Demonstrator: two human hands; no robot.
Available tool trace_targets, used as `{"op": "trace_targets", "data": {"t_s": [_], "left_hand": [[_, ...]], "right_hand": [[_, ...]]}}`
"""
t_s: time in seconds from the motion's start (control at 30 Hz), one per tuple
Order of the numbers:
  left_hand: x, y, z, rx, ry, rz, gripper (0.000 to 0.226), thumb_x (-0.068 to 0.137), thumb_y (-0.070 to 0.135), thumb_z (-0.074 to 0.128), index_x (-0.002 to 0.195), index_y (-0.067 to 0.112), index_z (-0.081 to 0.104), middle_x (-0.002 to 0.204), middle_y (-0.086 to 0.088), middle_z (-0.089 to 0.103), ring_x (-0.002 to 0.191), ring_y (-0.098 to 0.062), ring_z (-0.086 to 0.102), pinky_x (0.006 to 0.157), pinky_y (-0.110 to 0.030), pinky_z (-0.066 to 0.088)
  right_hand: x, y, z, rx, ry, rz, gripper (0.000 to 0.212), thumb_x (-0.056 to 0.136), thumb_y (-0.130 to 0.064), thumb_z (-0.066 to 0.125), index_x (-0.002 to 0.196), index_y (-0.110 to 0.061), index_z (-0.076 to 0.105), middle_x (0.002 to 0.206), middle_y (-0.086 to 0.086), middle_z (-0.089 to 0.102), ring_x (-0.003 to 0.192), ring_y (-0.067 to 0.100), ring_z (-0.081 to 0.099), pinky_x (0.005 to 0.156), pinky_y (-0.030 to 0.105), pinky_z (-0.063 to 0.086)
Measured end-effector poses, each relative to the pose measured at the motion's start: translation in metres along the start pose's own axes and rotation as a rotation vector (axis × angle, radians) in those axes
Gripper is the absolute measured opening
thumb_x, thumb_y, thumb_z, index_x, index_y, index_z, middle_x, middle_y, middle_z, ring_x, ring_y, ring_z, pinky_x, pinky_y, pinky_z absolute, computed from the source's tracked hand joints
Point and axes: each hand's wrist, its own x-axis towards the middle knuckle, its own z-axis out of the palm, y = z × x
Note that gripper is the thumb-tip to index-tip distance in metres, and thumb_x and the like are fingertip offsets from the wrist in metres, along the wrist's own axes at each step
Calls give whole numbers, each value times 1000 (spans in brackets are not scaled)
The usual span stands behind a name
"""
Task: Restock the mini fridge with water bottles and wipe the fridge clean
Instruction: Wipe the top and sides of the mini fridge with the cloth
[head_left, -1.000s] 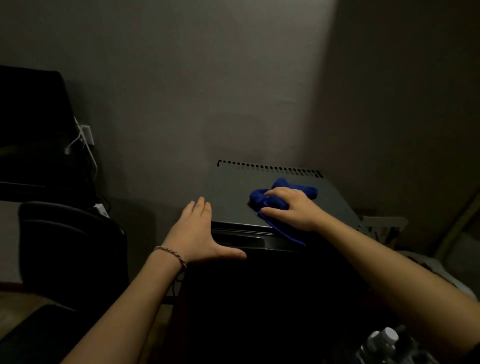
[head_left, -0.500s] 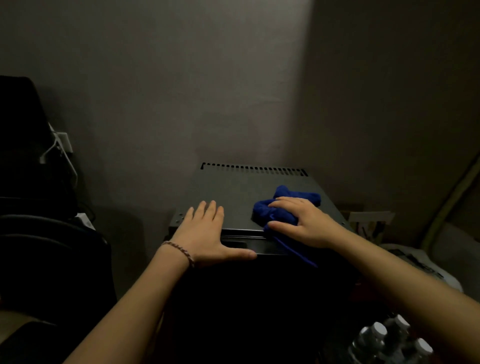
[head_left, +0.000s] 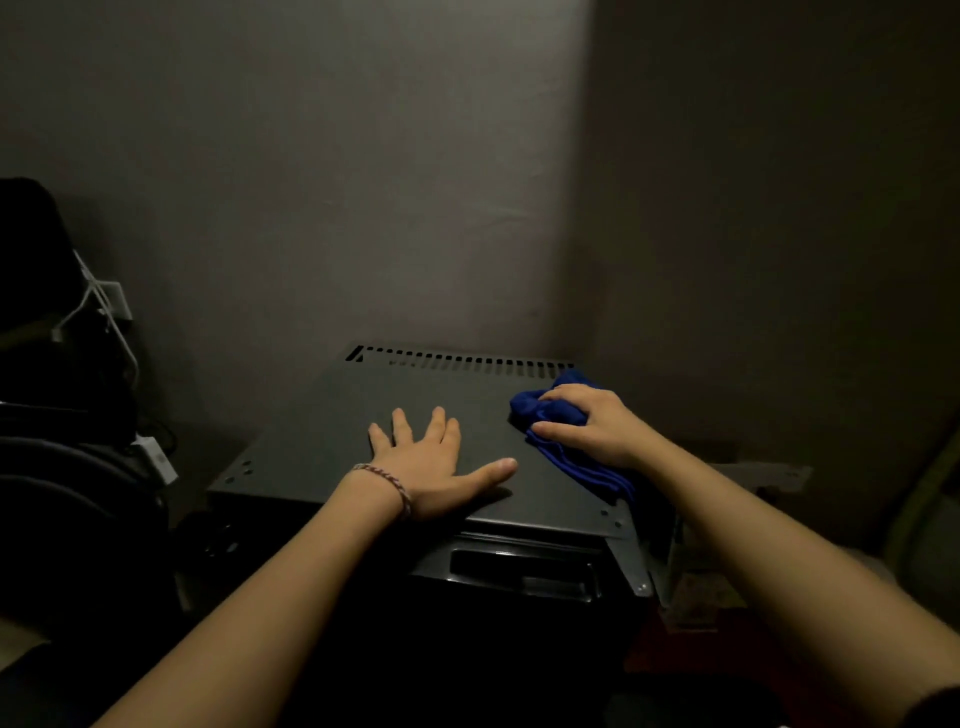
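Right hand (head_left: 597, 428) clutching bunched cloth (head_left: 558, 426) at fridge (head_left: 311, 457) top's right edge, near back corner. Left hand (head_left: 431, 467) spread flat, pressing near front edge. Unwiped top stretching leftward from cloth; right hand nearer, probably sweeping left next. No bottles visible.

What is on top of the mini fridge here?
The left hand lies flat on the mini fridge; the right hand presses a blue cloth. Surface beneath them is hidden.
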Motion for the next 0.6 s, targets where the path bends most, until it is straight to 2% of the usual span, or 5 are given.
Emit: {"op": "trace_targets", "data": {"t_s": [0.2, 0.4, 0.47, 0.53, 0.6], "left_hand": [[25, 45, 4, -14, 10, -97, 118, 68, 98, 8, 158, 23, -4, 165, 2, -16, 147, -43, -20, 117, -64, -10], [46, 69, 6, 1, 34, -145, 114, 69, 97, 7, 158, 26, -2, 165, 4, -14, 148, -43, -17, 116, -64, -8], [53, 75, 6, 4, 36, -128, 109, 72, 95, 6, 158, 29, -1, 165, 6, -13, 148, -43, -17, 116, -65, -8], [59, 79, 4, 3, 38, -97, 102, 75, 92, 6, 158, 34, -1, 165, 7, -13, 148, -43, -17, 116, -65, -9], [64, 84, 3, 13, 31, -78, 95, 77, 91, 7, 156, 40, -1, 165, 8, -13, 148, -44, -17, 115, -66, -10]], "right_hand": [[18, 34, 1, 257, 91, -10, 52, 81, -57, 72, 121, -24, 68, 123, -5, 62, 115, 15, 57, 106, 40, 43], [-9, 42, 23, 589, 348, 56, 36, 89, -38, 72, 121, -25, 62, 126, -8, 54, 120, 11, 53, 106, 29, 39], [-25, 43, 33, 697, 418, 80, 32, 91, -34, 71, 121, -29, 59, 131, -5, 53, 123, 10, 52, 104, 19, 38], [-38, 40, 46, 839, 486, 134, 38, 90, -38, 71, 124, -29, 56, 135, 0, 54, 124, 10, 53, 103, 14, 39], [-50, 35, 56, 958, 525, 193, 57, 82, -57, 69, 129, -28, 56, 137, 1, 56, 125, 10, 55, 108, 26, 42]]}}
